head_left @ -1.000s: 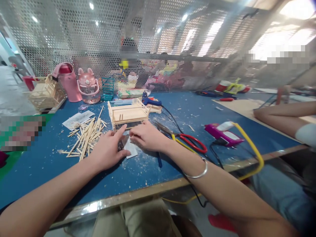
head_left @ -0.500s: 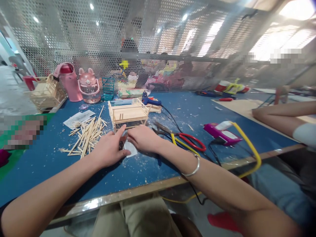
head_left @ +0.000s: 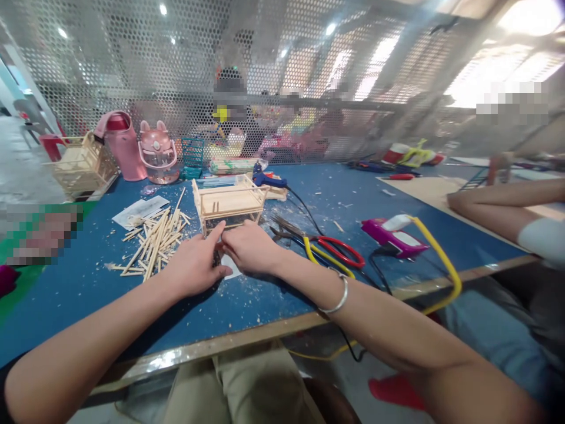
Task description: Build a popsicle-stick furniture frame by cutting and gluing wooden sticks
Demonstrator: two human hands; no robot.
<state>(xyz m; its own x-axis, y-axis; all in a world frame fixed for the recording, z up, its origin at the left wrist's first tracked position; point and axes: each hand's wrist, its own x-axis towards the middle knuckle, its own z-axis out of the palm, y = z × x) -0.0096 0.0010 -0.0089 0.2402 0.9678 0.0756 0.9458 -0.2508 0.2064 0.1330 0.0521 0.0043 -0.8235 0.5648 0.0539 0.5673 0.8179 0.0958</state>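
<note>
My left hand (head_left: 195,263) rests low over the blue table with its index finger stretched forward and its thumb apart, beside a small white paper (head_left: 231,267). Against it, my right hand (head_left: 248,247) is curled, its fingertips bent down over that paper. Whatever the right fingers pinch is hidden. Just beyond both hands stands a small frame (head_left: 229,199) built of pale wooden sticks. A pile of loose wooden sticks (head_left: 156,242) lies to the left of my left hand, partly over a white sheet (head_left: 140,211).
Right of my hands lie pliers (head_left: 338,250) with red handles and yellow-handled ones (head_left: 310,248). A blue glue gun (head_left: 268,179) is behind the frame. A purple device (head_left: 392,238) sits to the right. Pink bottles (head_left: 126,147) stand at the back left. A co-worker's arm (head_left: 498,206) rests at the right.
My right hand has shifted slightly left, closer against my left hand, and covers more of the white paper. My left hand has barely moved.
</note>
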